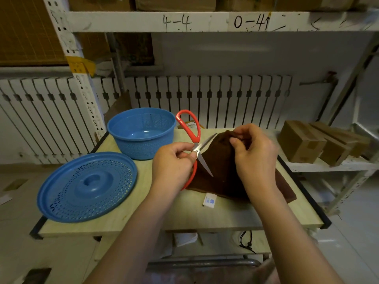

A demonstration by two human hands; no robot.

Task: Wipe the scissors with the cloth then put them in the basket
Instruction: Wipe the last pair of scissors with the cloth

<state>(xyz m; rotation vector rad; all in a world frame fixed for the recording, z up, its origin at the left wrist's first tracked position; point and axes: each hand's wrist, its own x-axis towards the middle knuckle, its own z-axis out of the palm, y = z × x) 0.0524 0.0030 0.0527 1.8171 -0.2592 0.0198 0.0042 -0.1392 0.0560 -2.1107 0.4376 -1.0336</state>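
Handwritten in black marker on the white shelf beam (205, 21) overhead: "4-4" at centre and, to its right, "0-4" followed by an upward arrow. A small white tag (209, 200) at the edge of the brown cloth (221, 165) carries blue print too small to read.

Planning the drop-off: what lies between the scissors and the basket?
Nothing: in the head view only bare table separates the scissors, held by the left hand, from the open basket.

The left hand (174, 160) hides the scissors' (191, 130) lower handle loop.
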